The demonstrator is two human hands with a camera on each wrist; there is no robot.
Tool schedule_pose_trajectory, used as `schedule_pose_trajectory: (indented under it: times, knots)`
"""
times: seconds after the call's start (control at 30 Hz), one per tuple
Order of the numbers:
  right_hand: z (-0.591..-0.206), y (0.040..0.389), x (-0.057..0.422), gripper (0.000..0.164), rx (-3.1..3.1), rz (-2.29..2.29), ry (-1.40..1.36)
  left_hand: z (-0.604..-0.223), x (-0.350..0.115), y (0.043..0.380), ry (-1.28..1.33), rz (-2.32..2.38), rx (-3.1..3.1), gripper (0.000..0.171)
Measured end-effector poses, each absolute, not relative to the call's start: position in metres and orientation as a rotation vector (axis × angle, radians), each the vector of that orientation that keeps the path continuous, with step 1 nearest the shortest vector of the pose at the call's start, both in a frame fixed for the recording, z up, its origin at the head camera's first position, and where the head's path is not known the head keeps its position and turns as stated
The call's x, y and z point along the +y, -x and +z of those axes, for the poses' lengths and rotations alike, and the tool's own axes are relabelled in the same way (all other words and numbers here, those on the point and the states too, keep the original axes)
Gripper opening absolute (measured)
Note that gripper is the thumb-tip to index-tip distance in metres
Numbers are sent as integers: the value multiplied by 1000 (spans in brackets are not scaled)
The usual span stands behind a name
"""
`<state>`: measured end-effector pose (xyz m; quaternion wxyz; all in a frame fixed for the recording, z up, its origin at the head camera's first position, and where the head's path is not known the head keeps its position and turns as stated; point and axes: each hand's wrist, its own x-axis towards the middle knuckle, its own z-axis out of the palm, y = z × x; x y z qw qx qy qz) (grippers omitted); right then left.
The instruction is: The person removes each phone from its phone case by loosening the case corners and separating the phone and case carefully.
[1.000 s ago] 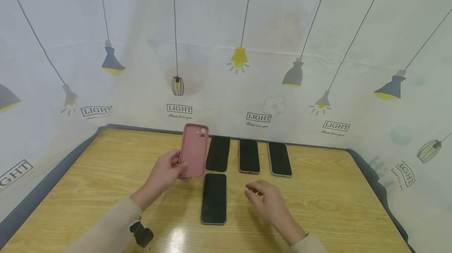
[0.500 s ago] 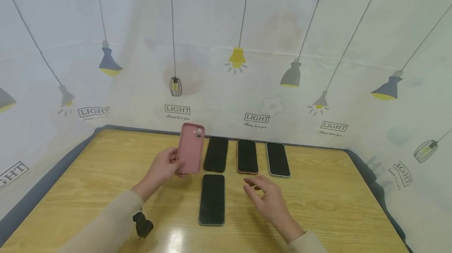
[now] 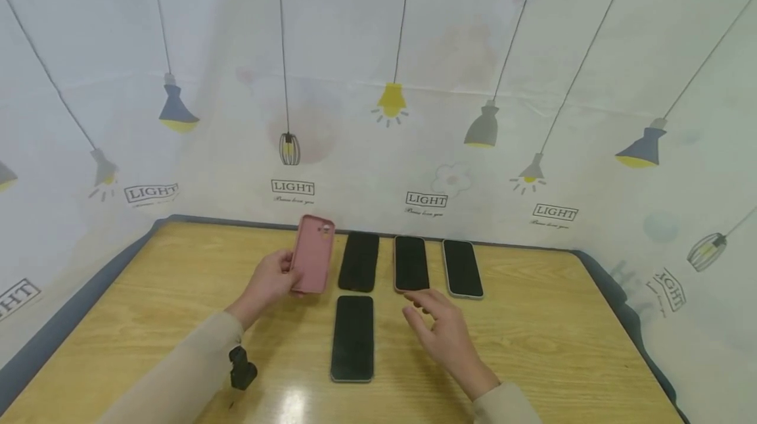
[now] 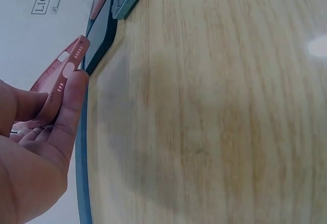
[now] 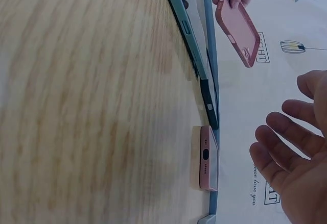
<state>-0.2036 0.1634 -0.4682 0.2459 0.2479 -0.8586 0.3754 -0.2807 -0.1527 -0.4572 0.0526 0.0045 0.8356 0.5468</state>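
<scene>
My left hand (image 3: pixel 273 280) grips a pink phone case (image 3: pixel 313 254) by its lower left edge, thumb on the inner face. The case stands tilted above the table, its camera cutout at the top and speaker holes along the bottom edge (image 4: pixel 68 71). My right hand (image 3: pixel 445 335) hovers with relaxed, slightly bent fingers and holds nothing; in the right wrist view its fingers (image 5: pixel 276 150) are spread. Between the hands lies a phone in a green case (image 3: pixel 353 338), screen up. Behind it are a black phone (image 3: pixel 359 261) and a phone in a pink case (image 3: pixel 411 263).
At the right end of the back row is a phone with a pale case (image 3: pixel 462 268). The wooden table (image 3: pixel 550 332) meets a white curtain (image 3: pixel 355 29) printed with hanging lamps. A black strap device (image 3: pixel 241 367) sits at my left sleeve.
The pink case has tilted slightly and shifted a little left in the head view, still in my left hand. My right hand has moved slightly up toward the back row.
</scene>
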Motion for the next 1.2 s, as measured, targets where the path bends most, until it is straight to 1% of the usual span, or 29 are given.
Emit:
schedule_pose_trajectory:
  times: [0.5, 0.8, 0.9, 1.1, 1.2]
  knots:
    - [-479, 212, 159, 23, -2362, 947, -653, -469, -149, 297, 78, 1467, 2629, 30]
    - [-482, 211, 154, 23, -2439, 940, -607, -473, -150, 307, 182, 1403, 2584, 33]
    - [-483, 211, 154, 23, -2459, 946, -598, -473, -151, 308, 196, 1317, 2636, 29]
    - [-484, 213, 152, 24, -2475, 958, -579, -473, -151, 310, 212, 1103, 2775, 13]
    - [-485, 215, 150, 23, -2472, 939, -577, -473, -151, 310, 206, 1013, 2812, 11]
